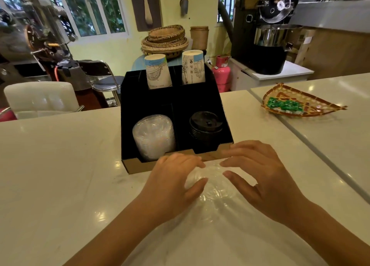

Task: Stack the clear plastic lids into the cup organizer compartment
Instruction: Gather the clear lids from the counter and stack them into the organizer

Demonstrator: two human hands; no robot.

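Now clear lids (215, 187) between both hands

- You work at a pale, glossy counter (60, 165).
- The black cup organizer (224, 113) stands on it, just beyond your fingertips.
- The loose clear plastic lids (214, 187) lie on the counter between your fingers, beneath both hands.
- A woven tray (312, 103) rests well to the right of your right fingers.
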